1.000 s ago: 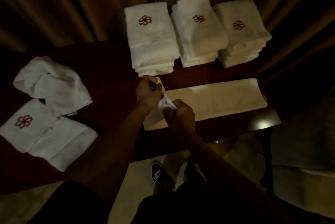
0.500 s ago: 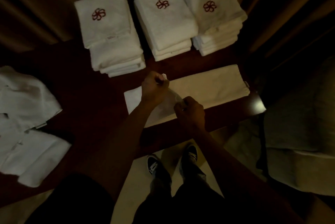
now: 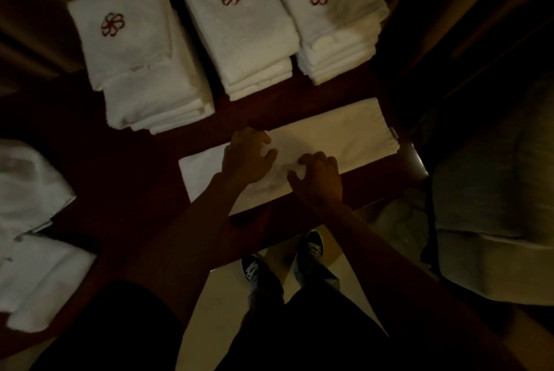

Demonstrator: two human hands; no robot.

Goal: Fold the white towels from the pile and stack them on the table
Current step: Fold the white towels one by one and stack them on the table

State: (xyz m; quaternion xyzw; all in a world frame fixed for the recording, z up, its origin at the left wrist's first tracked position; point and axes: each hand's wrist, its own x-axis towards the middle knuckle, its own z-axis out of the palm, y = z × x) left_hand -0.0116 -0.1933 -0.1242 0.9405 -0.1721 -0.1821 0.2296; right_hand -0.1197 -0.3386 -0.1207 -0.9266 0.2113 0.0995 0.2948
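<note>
Dark table (image 3: 135, 166), long folded towel (image 3: 344, 136) under both my hands; left hand (image 3: 248, 157) flat on it, right hand (image 3: 322, 180) fingers bent, can't tell if pinching

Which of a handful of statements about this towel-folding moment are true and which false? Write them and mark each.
1. A left stack, a middle stack and a right stack of folded towels stand at the far side of the table. True.
2. The top towel of each stack carries a blue emblem. False: each emblem is a red flower.
3. The left hand and the right hand both rest on the long towel. True.
4. The loose pile lies on the person's right. False: the loose pile lies on the left.
5. The long towel rests on the middle stack. False: it lies flat on the table, in front of the stacks.
</note>
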